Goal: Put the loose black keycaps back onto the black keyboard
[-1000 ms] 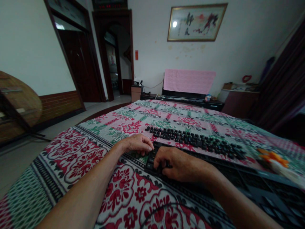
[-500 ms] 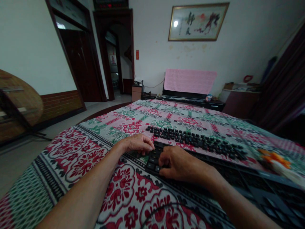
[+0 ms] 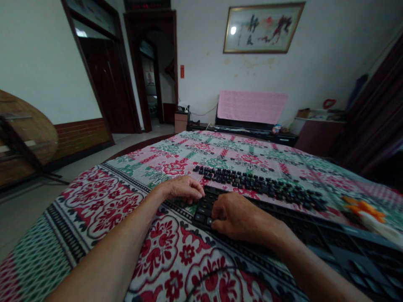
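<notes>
In the keyboard's (image 3: 341, 230) left end sit keys (image 3: 199, 217).

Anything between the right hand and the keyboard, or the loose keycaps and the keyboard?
Nothing visible blocks the right hand; it's over the left end of the keyboard. Between the loose keycaps and keyboard, only a strip of floral cloth shows.

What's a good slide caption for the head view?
Left hand and right hand at the left end of a black computer keyboard, loose keycaps spread beyond it on a floral tablecloth.
</notes>
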`<state>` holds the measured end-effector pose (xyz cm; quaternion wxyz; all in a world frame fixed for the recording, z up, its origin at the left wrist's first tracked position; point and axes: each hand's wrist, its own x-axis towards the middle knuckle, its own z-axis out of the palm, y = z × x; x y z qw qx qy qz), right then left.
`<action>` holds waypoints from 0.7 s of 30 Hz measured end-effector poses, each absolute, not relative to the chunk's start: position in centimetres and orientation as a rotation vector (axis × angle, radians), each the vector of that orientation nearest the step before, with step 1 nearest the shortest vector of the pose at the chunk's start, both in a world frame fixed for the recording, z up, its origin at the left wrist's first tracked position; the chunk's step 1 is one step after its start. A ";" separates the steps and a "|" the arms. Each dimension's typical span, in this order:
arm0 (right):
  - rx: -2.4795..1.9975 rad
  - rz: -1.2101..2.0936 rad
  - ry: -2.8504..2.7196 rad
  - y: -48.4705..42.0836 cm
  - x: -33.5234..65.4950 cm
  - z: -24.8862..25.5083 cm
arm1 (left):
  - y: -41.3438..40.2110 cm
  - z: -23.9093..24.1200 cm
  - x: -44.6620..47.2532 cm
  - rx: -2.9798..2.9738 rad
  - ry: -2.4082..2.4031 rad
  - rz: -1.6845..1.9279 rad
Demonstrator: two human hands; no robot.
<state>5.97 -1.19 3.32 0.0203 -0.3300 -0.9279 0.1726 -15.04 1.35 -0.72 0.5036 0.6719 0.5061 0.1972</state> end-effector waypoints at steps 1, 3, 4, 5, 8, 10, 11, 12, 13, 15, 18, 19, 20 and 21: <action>-1.039 0.560 -2.872 -1.2 5.9 3.3 | 1.3 -0.4 -15.1 1.637 1.226 0.430; -1.072 0.608 -2.863 -1.1 5.9 3.2 | 1.0 0.4 -15.0 1.677 1.221 0.295; -1.086 0.624 -2.860 -1.1 5.9 3.1 | 0.8 0.9 -14.8 1.697 1.218 0.233; -1.095 0.633 -2.859 -1.1 5.8 3.1 | 0.6 1.4 -14.6 1.718 1.223 0.183; -1.086 0.628 -2.847 -1.0 5.9 2.9 | 0.0 2.4 -13.4 1.738 1.238 0.073; -1.079 0.629 -2.851 -0.9 5.9 2.8 | -0.2 2.7 -12.4 1.739 1.262 0.024; -1.078 0.636 -2.854 -0.9 5.9 2.8 | -0.3 2.6 -12.1 1.748 1.284 0.005; -1.076 0.648 -2.858 -0.9 5.9 2.7 | -0.3 2.6 -11.7 1.763 1.311 -0.011; -1.073 0.664 -2.863 -0.9 6.0 2.7 | -0.4 2.5 -11.5 1.782 1.337 -0.024; -1.060 0.693 -2.861 -0.8 6.0 2.6 | -0.3 2.2 -11.2 1.823 1.376 -0.046; -1.014 0.738 -2.850 -0.5 6.3 2.4 | -0.3 2.1 -11.2 1.859 1.392 -0.056; -0.989 0.751 -2.846 -0.4 6.3 2.4 | -0.2 2.1 -11.2 1.861 1.397 -0.059; -0.967 0.761 -2.842 -0.3 6.4 2.3 | -0.2 2.1 -11.2 1.861 1.403 -0.062; -0.951 0.772 -2.837 -0.2 6.5 2.2 | -0.3 2.1 -11.2 1.859 1.408 -0.064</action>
